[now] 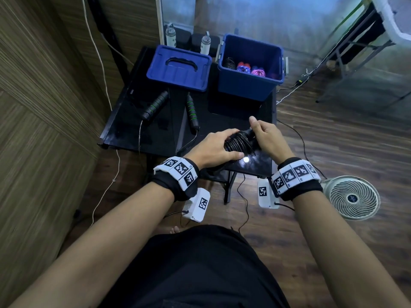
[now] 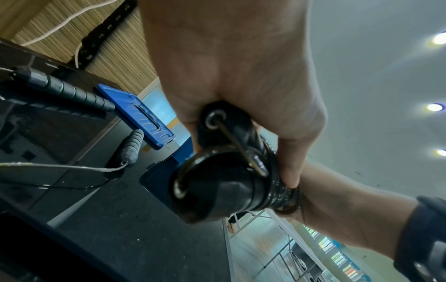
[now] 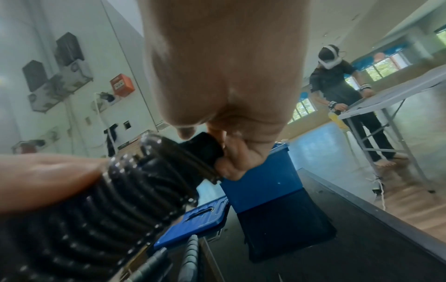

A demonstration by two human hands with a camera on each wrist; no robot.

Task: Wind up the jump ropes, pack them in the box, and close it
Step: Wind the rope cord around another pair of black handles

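Note:
A black jump rope point(image 1: 239, 142) is wound in tight coils round its two handles, held over the near edge of the black table point(image 1: 222, 112). My left hand point(image 1: 216, 147) grips the coiled bundle point(image 2: 241, 171) from the left. My right hand point(image 1: 262, 134) pinches its far handle end point(image 3: 205, 150). A second rope with green-ringed black handles point(image 1: 155, 104) lies unwound on the table's left half. The open blue box point(image 1: 249, 85) stands at the back right with several wound ropes point(image 1: 244, 68) inside. Its blue lid point(image 1: 178, 67) lies to its left.
A white floor fan point(image 1: 353, 197) stands on the wooden floor to the right. Two bottles point(image 1: 171, 36) stand behind the lid. A wooden wall point(image 1: 44, 85) runs along the left. Cables trail on the floor. Another person point(image 3: 337, 85) works at a far table.

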